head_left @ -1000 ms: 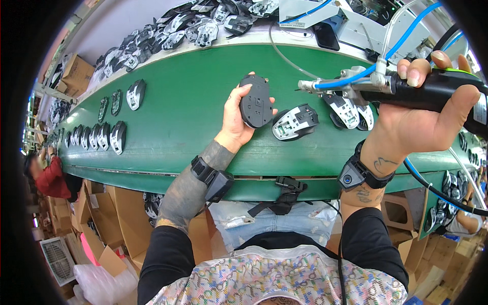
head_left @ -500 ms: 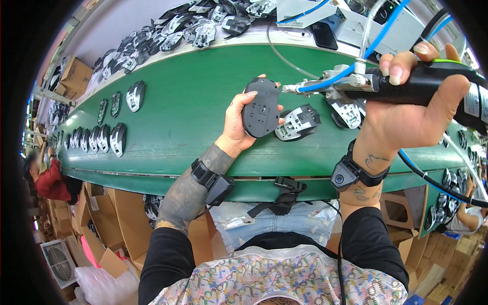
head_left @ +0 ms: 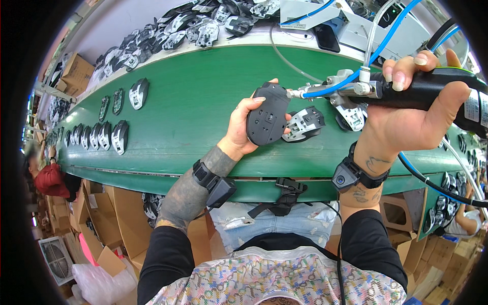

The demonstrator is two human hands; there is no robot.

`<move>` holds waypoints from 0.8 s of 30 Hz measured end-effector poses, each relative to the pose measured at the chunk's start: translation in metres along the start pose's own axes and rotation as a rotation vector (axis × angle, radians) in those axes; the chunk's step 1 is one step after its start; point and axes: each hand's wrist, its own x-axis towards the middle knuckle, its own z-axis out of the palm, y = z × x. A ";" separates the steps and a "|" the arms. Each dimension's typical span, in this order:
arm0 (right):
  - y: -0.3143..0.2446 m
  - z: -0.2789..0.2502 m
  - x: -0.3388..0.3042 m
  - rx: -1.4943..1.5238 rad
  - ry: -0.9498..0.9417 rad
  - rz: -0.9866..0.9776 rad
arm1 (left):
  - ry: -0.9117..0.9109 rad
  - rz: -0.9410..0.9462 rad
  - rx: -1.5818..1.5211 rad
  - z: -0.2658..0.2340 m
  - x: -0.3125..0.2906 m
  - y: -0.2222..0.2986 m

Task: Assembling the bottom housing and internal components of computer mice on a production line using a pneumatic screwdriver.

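Observation:
A black computer mouse [head_left: 266, 116], underside facing up, rests in my left hand [head_left: 238, 125], which is closed around it with the thumb on its upper left edge. My right hand [head_left: 396, 114] grips the black body of a power screwdriver [head_left: 424, 89] with a metal nose and a blue hose. The nose's tip meets the upper right edge of the mouse; whether it sits in a screw hole I cannot tell. Just right of my left fingers lies an open grey-and-black mouse shell [head_left: 306, 124]. Another mouse shell [head_left: 351, 118] lies below the screwdriver's nose, partly covered.
Several mouse shells [head_left: 120, 137] and two narrow circuit boards [head_left: 118, 101] lie at left on the green conveyor belt [head_left: 188, 101]. A heap of mouse parts [head_left: 175, 38] fills the back ledge, near a phone [head_left: 326, 38]. Co-workers appear at both sides, one in a red sleeve [head_left: 51, 179].
My left hand has shifted slightly right and toward me with the mouse. The screwdriver's tip has come down a little, closing the small gap to the mouse's edge.

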 end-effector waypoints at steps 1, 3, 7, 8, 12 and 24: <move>0.000 0.000 0.000 0.017 0.030 0.008 | -0.021 -0.012 -0.029 0.001 0.000 0.000; -0.001 0.004 0.000 0.002 0.038 0.030 | -0.006 0.001 -0.017 0.003 0.000 0.002; -0.007 0.028 0.003 -0.180 0.197 0.119 | 0.219 0.143 0.112 -0.011 0.013 0.009; -0.010 0.026 0.003 -0.165 0.126 0.127 | 0.226 0.150 0.108 -0.017 0.014 0.010; -0.011 0.029 0.002 0.125 -0.010 0.118 | 0.301 0.176 0.039 -0.025 0.013 0.019; -0.004 0.045 -0.010 0.186 -0.068 0.214 | 0.215 0.225 -0.047 -0.011 0.012 0.014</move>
